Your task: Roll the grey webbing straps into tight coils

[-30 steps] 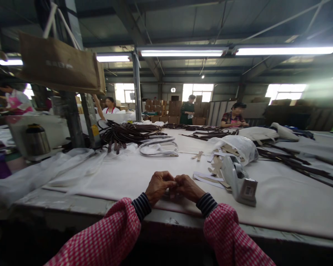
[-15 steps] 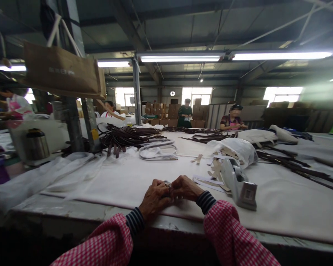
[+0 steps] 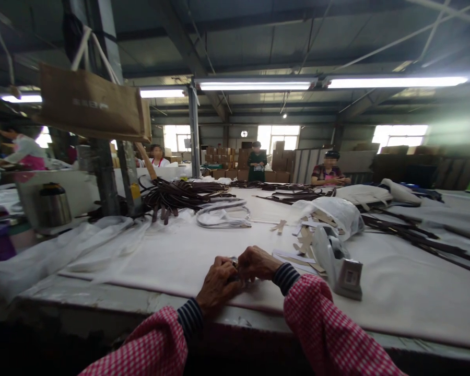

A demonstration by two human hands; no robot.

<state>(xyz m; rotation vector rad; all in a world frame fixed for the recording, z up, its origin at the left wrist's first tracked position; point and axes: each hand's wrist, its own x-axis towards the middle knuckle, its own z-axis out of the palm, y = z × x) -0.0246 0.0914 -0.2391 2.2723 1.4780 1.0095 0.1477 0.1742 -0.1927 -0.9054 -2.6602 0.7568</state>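
My left hand [image 3: 220, 284] is closed near the front edge of the white-covered table [image 3: 160, 266], its fingers curled round something small. A bit of shiny, metal-looking surface shows between the hands, but its kind is hidden by my fingers. Touching it from the right, my right hand [image 3: 257, 263] is bent down with fingers pinched together. What the right fingers hold, if anything, cannot be made out. Right of my hands lie paper strips [image 3: 293, 257] and a tape dispenser [image 3: 337, 266]. Beyond my hands rests a looped pale strap [image 3: 223, 214].
A pile of dark brown straps [image 3: 176, 193] lies at the back left, with more dark straps [image 3: 419, 235] at right. A clear plastic bag [image 3: 332, 211] holds scraps. A brown bag [image 3: 90, 102] hangs from a post. Several people work beyond the table.
My right hand has shifted slightly left and tilted further over the left one. Both hands stay together at the same spot. The view has turned a little.
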